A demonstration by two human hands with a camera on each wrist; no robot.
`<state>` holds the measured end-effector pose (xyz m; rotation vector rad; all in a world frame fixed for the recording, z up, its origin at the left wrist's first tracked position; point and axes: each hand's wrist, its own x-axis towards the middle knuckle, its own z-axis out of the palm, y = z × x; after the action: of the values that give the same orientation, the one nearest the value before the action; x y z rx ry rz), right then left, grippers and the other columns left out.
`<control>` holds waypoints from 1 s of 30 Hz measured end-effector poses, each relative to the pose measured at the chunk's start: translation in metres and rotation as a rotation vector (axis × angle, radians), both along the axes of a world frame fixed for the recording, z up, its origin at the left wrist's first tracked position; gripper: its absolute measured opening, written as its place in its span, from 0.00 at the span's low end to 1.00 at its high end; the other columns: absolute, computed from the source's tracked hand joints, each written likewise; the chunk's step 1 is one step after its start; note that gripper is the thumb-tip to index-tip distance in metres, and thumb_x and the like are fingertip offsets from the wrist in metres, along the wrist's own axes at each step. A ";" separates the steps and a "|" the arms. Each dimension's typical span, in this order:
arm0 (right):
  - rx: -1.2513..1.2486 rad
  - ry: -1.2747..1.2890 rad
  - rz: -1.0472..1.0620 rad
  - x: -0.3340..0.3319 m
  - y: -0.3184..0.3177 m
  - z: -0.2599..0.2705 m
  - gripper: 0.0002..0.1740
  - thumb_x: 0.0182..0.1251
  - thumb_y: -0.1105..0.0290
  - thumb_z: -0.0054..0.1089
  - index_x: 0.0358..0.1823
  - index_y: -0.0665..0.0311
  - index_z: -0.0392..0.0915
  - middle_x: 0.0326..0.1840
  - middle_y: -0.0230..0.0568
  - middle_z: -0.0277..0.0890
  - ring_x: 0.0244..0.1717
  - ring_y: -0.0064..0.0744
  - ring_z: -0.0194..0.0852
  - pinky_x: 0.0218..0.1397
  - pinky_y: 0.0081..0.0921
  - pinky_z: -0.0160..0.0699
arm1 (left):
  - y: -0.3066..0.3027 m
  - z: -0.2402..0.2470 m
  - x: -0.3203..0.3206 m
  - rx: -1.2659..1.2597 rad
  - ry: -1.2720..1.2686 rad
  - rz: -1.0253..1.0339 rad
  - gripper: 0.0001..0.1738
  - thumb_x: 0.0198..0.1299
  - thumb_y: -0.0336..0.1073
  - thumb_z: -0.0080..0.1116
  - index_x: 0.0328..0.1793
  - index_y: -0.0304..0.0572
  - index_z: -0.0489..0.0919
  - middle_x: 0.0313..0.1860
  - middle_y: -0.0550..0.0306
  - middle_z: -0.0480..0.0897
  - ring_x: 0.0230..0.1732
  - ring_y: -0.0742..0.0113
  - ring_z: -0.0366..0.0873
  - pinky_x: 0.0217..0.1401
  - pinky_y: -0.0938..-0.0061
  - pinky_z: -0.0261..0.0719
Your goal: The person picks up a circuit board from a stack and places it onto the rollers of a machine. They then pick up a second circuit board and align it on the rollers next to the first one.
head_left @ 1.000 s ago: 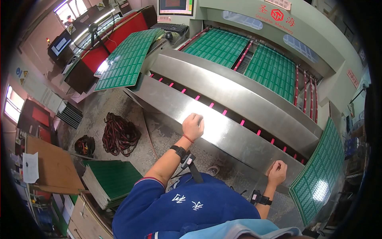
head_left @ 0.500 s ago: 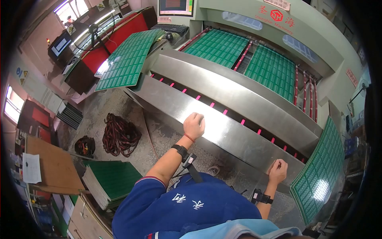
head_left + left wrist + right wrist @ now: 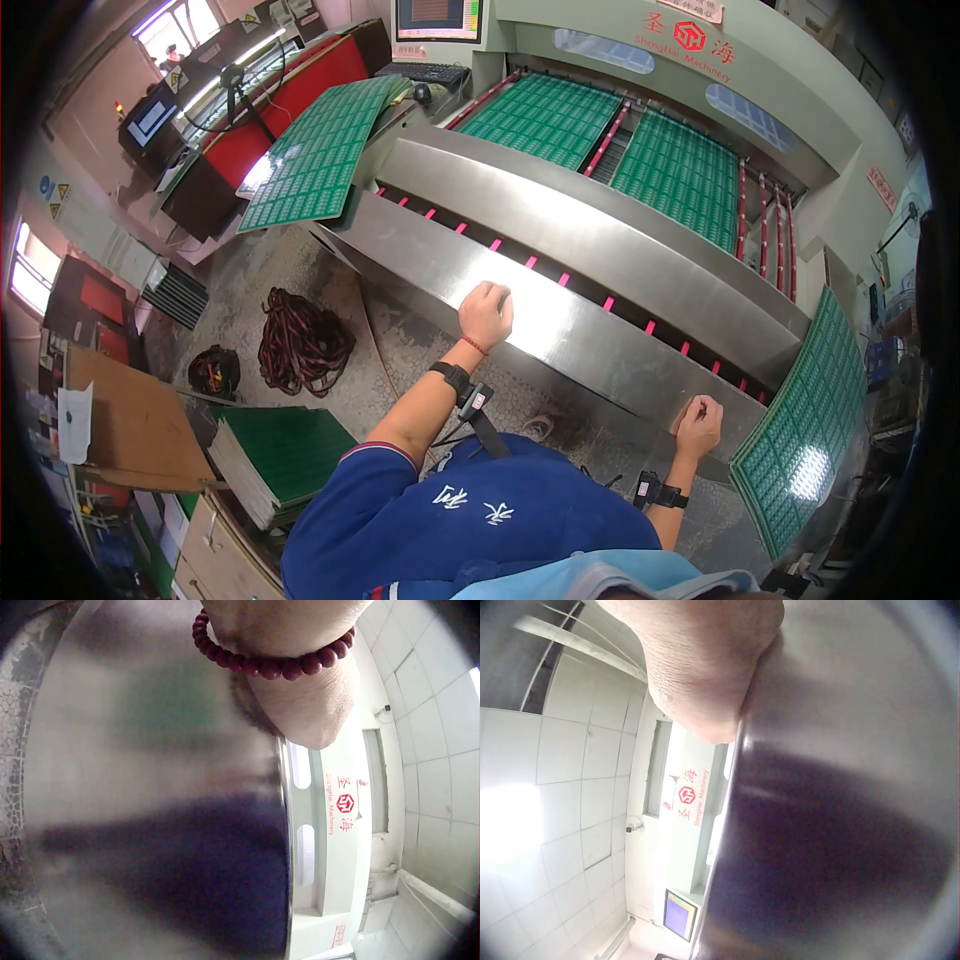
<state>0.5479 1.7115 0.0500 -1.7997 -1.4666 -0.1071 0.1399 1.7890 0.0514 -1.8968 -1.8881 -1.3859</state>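
Note:
My left hand (image 3: pixel 486 312) rests on the flat stainless-steel front ledge (image 3: pixel 590 345) of a machine, its fingers curled in with nothing held. A red bead bracelet (image 3: pixel 292 667) circles that wrist. Farther right along the same ledge, close to its front edge, my right hand (image 3: pixel 699 425) leans with fingers curled, holding nothing. The left wrist view shows the folded hand (image 3: pixel 300 705) against the steel. In the right wrist view, the lower side of the other hand (image 3: pixel 705 682) meets the metal. Curled fingertips are hidden in both wrist views.
Green circuit-board panels (image 3: pixel 545 118) lie on the machine bed. One panel stack (image 3: pixel 320 150) overhangs the left end; another (image 3: pixel 805 430) leans at the right end. Pink strips (image 3: pixel 565 280) line the slot behind the ledge. Coiled hose (image 3: pixel 303 340) and stacked boards (image 3: pixel 285 450) are at left.
The head view has shifted very slightly. Both hands stay in place on the steel ledge.

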 end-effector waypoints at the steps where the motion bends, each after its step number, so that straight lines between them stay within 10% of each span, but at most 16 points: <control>1: -0.002 0.003 0.001 0.000 0.000 0.000 0.05 0.60 0.68 0.57 0.34 0.60 0.76 0.33 0.38 0.74 0.33 0.39 0.76 0.36 0.31 0.73 | 0.000 -0.001 0.000 -0.004 -0.001 0.003 0.04 0.45 0.29 0.59 0.30 0.45 0.78 0.29 0.56 0.76 0.31 0.56 0.76 0.33 0.67 0.74; 30: 0.032 0.029 0.017 -0.002 -0.002 0.002 0.04 0.60 0.69 0.57 0.34 0.60 0.76 0.32 0.38 0.74 0.31 0.39 0.76 0.34 0.31 0.73 | -0.001 0.001 0.001 0.006 0.017 0.005 0.04 0.45 0.29 0.59 0.30 0.45 0.78 0.29 0.56 0.76 0.30 0.56 0.76 0.31 0.66 0.73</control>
<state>0.5462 1.7099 0.0519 -1.7560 -1.4522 -0.0947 0.1408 1.7881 0.0524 -1.8935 -1.8773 -1.3681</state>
